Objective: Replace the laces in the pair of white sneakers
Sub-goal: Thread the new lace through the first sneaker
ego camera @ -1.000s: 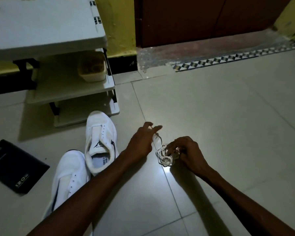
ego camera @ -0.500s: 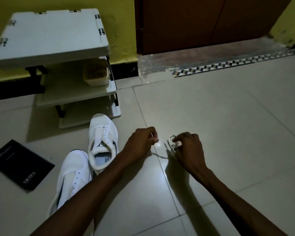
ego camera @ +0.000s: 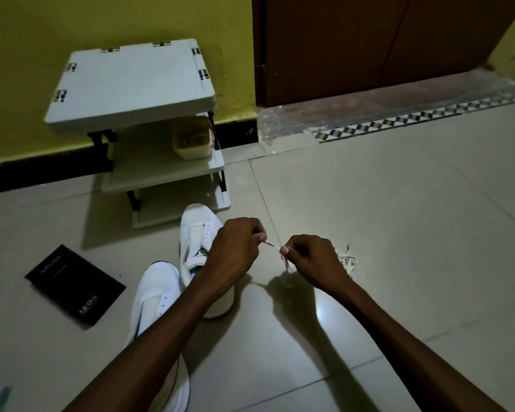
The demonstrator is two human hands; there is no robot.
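Two white sneakers lie on the tiled floor with bare eyelets: the far sneaker (ego camera: pixel 195 233) points toward the shelf, the near sneaker (ego camera: pixel 155 295) lies under my left forearm. My left hand (ego camera: pixel 235 248) and my right hand (ego camera: pixel 312 260) hover just above the floor to the right of the shoes. Both pinch a short stretch of white lace (ego camera: pixel 272 244) drawn taut between them, and an end hangs below my right thumb. The rest of the lace (ego camera: pixel 348 260) lies bunched on the floor behind my right hand.
A low white shelf unit (ego camera: pixel 131 84) stands against the yellow wall, with a tub (ego camera: pixel 192 139) on its middle shelf. A flat black box (ego camera: pixel 73 283) lies on the floor to the left. A brown door (ego camera: pixel 369 43) and a patterned threshold are at the back right.
Both hands have lifted off the floor and drawn close, pulling one strand taut between them. The lace bundle that my right hand held now lies on the floor behind it.
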